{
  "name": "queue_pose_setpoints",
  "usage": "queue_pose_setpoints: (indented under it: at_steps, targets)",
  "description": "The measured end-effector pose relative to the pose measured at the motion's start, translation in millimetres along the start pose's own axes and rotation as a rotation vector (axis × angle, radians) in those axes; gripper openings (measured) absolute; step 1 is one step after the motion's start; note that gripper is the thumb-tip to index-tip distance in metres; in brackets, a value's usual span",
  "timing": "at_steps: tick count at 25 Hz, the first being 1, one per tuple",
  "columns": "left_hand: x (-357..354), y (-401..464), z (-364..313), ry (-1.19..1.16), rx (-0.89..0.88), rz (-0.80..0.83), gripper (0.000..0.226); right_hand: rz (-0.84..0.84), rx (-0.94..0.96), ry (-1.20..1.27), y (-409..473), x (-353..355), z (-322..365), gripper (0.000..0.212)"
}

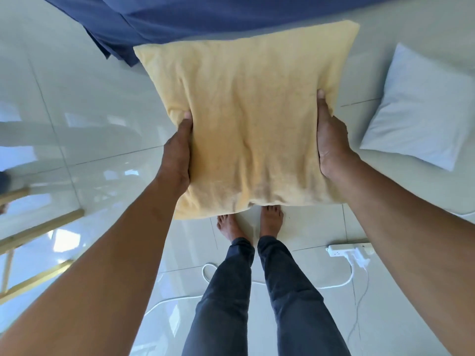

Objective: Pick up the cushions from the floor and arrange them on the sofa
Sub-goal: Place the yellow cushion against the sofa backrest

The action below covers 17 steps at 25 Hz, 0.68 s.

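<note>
A yellow cushion (246, 119) is held up in the air between the two hands, above the tiled floor (77, 98) and in front of the person's bare feet (250, 223), its near edge hiding part of the toes. The left hand (177, 160) clamps the cushion's left side, thumb (186, 124) lying on the top face and pressing a dent into the fabric, while the other fingers go under the cushion and cannot be seen. The right hand (332, 145) clamps the right side in the same way, its thumb (322, 104) stretched along the top face near the edge, the remaining fingers hidden beneath. Both grips squeeze the soft filling, so the cloth wrinkles between them. Two cushions are in view: the yellow one in the hands, and one pale blue cushion (421, 109) lying flat on the floor to the right, well apart from the hands. At the far edge, dark blue fabric (180, 19) hangs down; the yellow cushion's far corner overlaps it. One white power strip (349, 250) with white cables (331, 285) lies on the floor near right, and a wooden frame (38, 229) stands at the left.
</note>
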<state>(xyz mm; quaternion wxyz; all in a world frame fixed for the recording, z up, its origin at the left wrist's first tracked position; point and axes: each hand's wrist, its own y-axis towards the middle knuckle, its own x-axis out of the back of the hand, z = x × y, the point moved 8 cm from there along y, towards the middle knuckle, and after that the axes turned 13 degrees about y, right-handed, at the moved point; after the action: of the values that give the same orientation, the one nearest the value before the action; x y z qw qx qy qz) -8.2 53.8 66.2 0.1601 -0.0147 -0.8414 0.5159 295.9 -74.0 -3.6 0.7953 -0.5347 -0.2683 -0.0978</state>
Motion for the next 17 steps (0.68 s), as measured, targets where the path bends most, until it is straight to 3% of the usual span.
queue_pose_setpoints:
  at_steps: [1,2,3,5,8,12,17]
  targets:
    - [7.3,-24.2,-21.0,0.004,-0.027,-0.011,0.055,-0.044,-0.062,0.136,-20.4,51.1,43.6,0.051]
    - [18.4,-46.4,-39.0,0.039,-0.064,-0.021,0.053,0.063,-0.02,0.21,-52.6,84.1,79.0,0.063]
    - [27.0,-75.9,-58.9,0.012,-0.075,-0.026,0.052,-0.035,0.067,0.535,-73.4,121.3,119.7,0.072]
    - [45.8,-120.4,-85.3,-0.011,-0.102,-0.064,0.053,0.018,0.139,0.801,-119.0,172.8,162.3,0.069]
    - [69.8,-199.0,-121.5,0.024,-0.17,-0.095,0.059,0.053,0.243,0.89,-193.3,214.9,190.0,0.055]
    - [91.2,-277.2,-157.6,-0.027,-0.261,-0.107,0.074,0.085,0.353,0.925,-265.0,265.1,220.4,0.054]
    - [110.1,-315.0,-193.6,-0.106,-0.339,-0.127,0.066,0.171,0.449,1.003,-301.2,295.9,273.3,0.055]
